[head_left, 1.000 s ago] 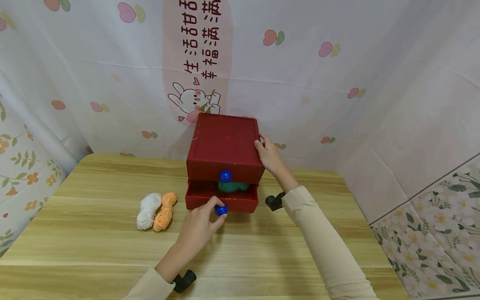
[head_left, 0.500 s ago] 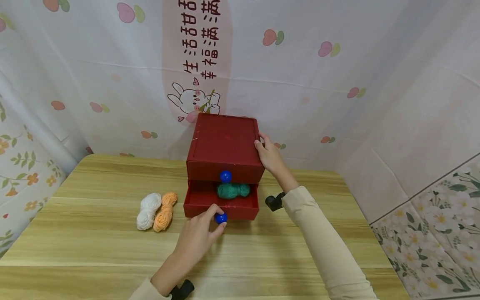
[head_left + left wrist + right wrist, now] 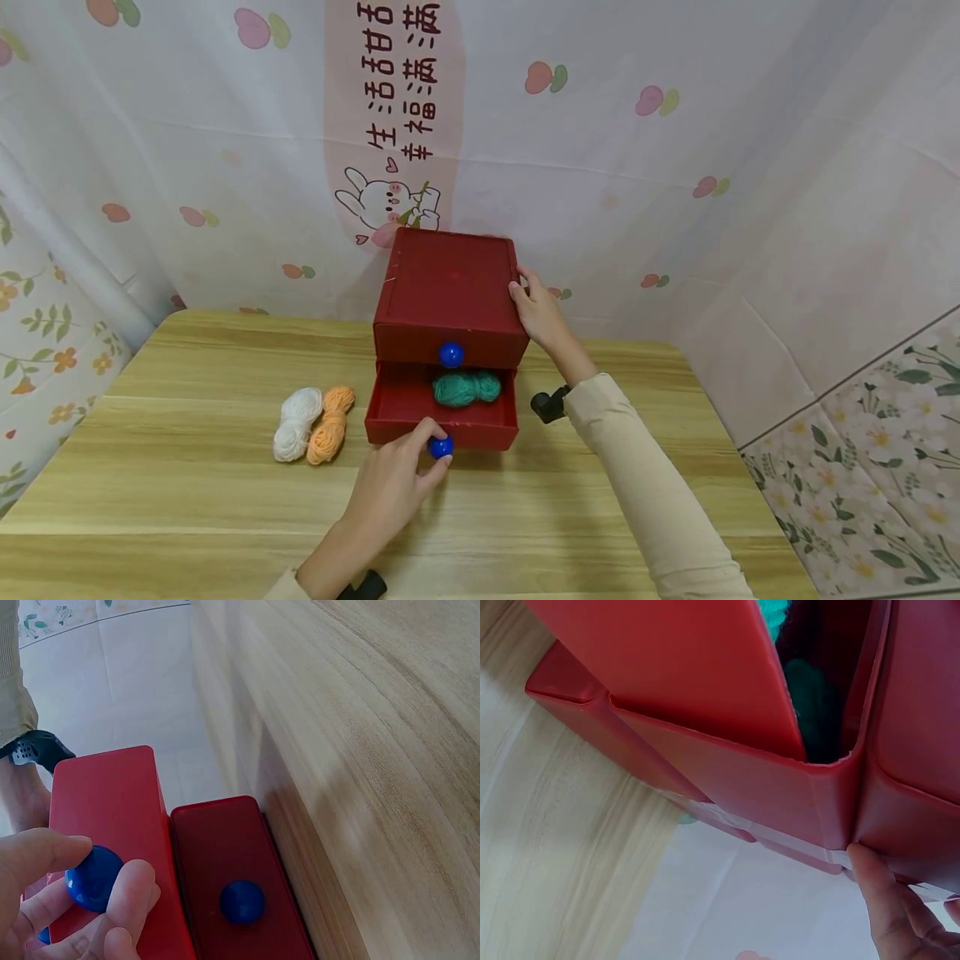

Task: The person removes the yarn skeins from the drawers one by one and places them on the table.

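A red drawer cabinet (image 3: 453, 279) stands on the table, one drawer (image 3: 480, 437) pulled out below its top drawer. My left hand (image 3: 390, 479) pinches that drawer's blue knob (image 3: 94, 879) between thumb and fingers. Inside the drawer, a green yarn skein (image 3: 467, 389) lies toward the back right. My right hand (image 3: 542, 315) rests against the cabinet's right side, thumb at the top edge; its fingers (image 3: 881, 900) touch the red side in the right wrist view. The top drawer, with its own blue knob (image 3: 451, 355), is closed.
A white yarn skein (image 3: 296, 423) and an orange yarn skein (image 3: 330, 425) lie side by side on the wooden table (image 3: 187, 467), left of the cabinet. Another closed drawer (image 3: 225, 847) sits beneath the pulled-out one. A printed curtain (image 3: 600, 167) hangs behind.
My left hand has moved toward me with the knob, sliding the drawer further out. More of the green skein shows. The right hand has stayed put on the cabinet's side.
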Demonstrator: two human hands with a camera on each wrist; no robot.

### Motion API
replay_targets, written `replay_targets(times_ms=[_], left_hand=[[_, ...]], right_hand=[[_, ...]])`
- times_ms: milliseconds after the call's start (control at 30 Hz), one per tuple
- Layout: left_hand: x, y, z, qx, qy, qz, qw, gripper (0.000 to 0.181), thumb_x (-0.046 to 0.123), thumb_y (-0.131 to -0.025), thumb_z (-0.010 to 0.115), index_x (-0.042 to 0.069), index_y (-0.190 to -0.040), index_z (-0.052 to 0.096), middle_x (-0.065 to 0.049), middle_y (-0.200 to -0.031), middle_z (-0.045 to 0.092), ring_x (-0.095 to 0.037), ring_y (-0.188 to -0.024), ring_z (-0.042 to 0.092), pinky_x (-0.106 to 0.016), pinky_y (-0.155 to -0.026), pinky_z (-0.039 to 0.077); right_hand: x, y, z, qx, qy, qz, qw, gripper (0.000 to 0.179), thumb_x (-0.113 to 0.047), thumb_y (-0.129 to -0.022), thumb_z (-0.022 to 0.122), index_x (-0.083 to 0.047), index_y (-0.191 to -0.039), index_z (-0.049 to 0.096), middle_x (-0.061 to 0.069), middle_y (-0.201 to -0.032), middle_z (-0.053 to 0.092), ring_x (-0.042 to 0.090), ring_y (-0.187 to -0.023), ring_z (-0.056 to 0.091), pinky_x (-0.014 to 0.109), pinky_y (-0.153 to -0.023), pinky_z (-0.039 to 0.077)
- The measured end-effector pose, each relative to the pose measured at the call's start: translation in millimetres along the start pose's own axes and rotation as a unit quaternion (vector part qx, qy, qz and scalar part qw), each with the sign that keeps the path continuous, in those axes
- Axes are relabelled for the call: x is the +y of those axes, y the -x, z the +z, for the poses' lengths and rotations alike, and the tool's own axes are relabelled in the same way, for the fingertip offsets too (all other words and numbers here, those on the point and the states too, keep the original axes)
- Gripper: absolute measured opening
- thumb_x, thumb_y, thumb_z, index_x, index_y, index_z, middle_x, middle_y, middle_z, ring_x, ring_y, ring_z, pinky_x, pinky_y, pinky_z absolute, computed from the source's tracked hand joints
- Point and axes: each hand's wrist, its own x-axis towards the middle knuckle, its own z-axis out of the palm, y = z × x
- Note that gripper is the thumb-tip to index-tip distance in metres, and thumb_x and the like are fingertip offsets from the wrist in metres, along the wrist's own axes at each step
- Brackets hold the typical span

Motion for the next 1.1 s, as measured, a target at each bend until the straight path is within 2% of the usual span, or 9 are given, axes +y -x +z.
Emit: replay_targets(times_ms=[667, 967, 1100], left_hand=[[1.3, 3.0, -0.6, -0.010, 0.000, 0.000, 0.9999, 0.023, 0.029, -0.082, 0.071, 0.024, -0.097, 0.055, 0.011, -0.069, 0.060, 0.003, -0.047, 0.037, -0.017, -0.043, 0.030], [2.4, 9.8, -1.9, -0.014, -0.004, -0.004, 0.9999, 0.022, 0.030, -0.082, 0.071, 0.025, -0.096, 0.055, 0.015, -0.062, 0.049, -0.001, -0.044, 0.026, -0.018, -0.042, 0.024], [3.7, 13.9, -3.5, -0.027, -0.006, -0.009, 0.9996, 0.021, 0.030, -0.082, 0.070, 0.025, -0.096, 0.055, 0.015, -0.063, 0.049, -0.001, -0.045, 0.029, -0.018, -0.043, 0.026]], right_hand=[[0.7, 0.3, -0.3, 0.004, 0.002, 0.003, 1.0000, 0.053, -0.032, -0.101, 0.029, -0.012, -0.149, 0.018, 0.021, -0.127, 0.050, 0.032, -0.113, 0.052, 0.046, -0.099, 0.040], [1.1, -0.8, -0.3, 0.000, 0.004, 0.007, 1.0000, 0.053, -0.034, -0.101, 0.029, -0.013, -0.149, 0.017, 0.021, -0.133, 0.047, 0.033, -0.116, 0.051, 0.047, -0.099, 0.039], [0.5, -0.3, -0.2, -0.001, 0.003, 0.006, 1.0000, 0.053, -0.034, -0.101, 0.029, -0.013, -0.149, 0.017, 0.021, -0.131, 0.047, 0.033, -0.116, 0.051, 0.047, -0.099, 0.039]])
